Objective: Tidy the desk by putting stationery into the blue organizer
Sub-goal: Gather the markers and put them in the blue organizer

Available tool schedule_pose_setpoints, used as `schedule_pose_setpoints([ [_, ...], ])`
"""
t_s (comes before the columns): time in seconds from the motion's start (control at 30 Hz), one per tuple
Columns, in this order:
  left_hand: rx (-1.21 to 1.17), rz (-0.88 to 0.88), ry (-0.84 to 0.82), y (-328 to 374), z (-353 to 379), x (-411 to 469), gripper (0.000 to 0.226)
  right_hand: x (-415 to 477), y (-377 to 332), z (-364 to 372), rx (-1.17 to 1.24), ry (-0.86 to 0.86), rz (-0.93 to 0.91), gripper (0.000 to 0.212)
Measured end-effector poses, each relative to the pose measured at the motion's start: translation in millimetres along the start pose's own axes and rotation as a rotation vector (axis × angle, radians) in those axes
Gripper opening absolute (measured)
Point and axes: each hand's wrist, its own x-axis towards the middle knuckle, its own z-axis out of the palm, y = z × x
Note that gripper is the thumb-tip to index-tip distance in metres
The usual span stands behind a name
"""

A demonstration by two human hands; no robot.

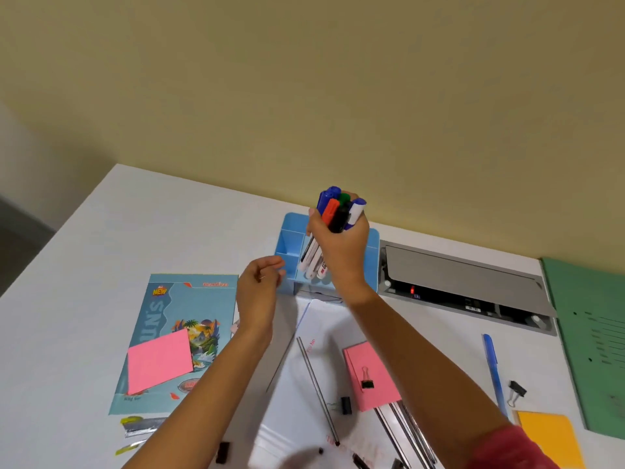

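Bundle of markers (333, 228) gripped in right hand (341, 247), fingers wrapped tight around barrels; caps up, lower ends held over or inside compartment of blue organizer (289, 242), depth not discernible. Organizer placed at back of white desk (84, 265), near wall, just beside grey cable box (466, 282). Left hand (258, 296) loosely curled, nothing clearly held, positioned at organizer's front left corner. Blue pen (494, 370), binder clips (516, 389), pink notes (159, 360), notebook (176, 333) left scattered on desk.
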Motion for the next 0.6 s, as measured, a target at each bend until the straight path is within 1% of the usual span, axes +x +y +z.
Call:
schedule_pose_setpoints([
  [0.07, 0.068, 0.1, 0.032, 3.3, 1.8, 14.0, 0.024, 14.2, 3.9, 13.6, -0.008, -0.026, -0.023, 0.032],
  [0.13, 0.096, 0.144, -0.006, 3.1, 3.6, 26.2, 0.033, 25.5, 9.4, 26.0, -0.019, -0.067, -0.04, 0.037],
  [0.23, 0.124, 0.149, -0.076, -1.3, 4.5, 43.7, 0.045, 40.1, 15.9, 41.8, -0.024, -0.134, -0.081, 0.044],
  [0.33, 0.181, 0.168, -0.142, -5.3, 5.6, 57.4, 0.052, 51.7, 23.1, 54.1, -0.015, -0.153, -0.091, 0.048],
  [0.43, 0.24, 0.198, -0.184, -10.2, 5.8, 63.7, 0.057, 57.4, 33.4, 61.2, 0.013, -0.166, -0.073, 0.049],
  [0.6, 0.308, 0.283, -0.194, -15.2, 8.6, 65.2, 0.057, 61.9, 48.1, 60.2, 0.007, -0.259, -0.074, 0.049],
])
